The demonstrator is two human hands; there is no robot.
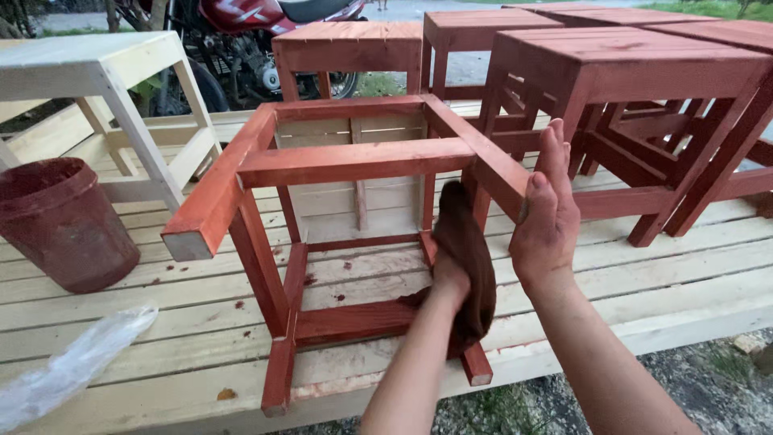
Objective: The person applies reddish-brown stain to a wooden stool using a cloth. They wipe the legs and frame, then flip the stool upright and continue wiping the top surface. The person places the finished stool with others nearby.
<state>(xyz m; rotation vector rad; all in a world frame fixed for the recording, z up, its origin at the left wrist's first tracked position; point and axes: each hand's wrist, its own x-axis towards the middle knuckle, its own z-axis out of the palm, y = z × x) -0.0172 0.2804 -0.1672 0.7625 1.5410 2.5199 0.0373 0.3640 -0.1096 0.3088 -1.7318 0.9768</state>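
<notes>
A red-brown stained wooden stool [354, 161] lies on its side on a platform of pale planks [684, 274], its legs pointing toward me. My left hand [449, 278] reaches inside the frame and grips a dark brown rag [467, 234], which is pressed against the stool's right-hand leg. My right hand [547, 213] is flat and open, its palm against the outside of the same upper right leg and its thumb over the edge. The seat boards at the far end of the stool look pale and unstained.
A red-brown bucket [60, 221] stands at the left. An unpainted stool [97, 64] lies behind it. Several stained stools [628, 72] crowd the back right. A clear plastic bag [72, 362] lies front left. A motorcycle [250, 32] is parked behind. The platform's front edge drops to gravel.
</notes>
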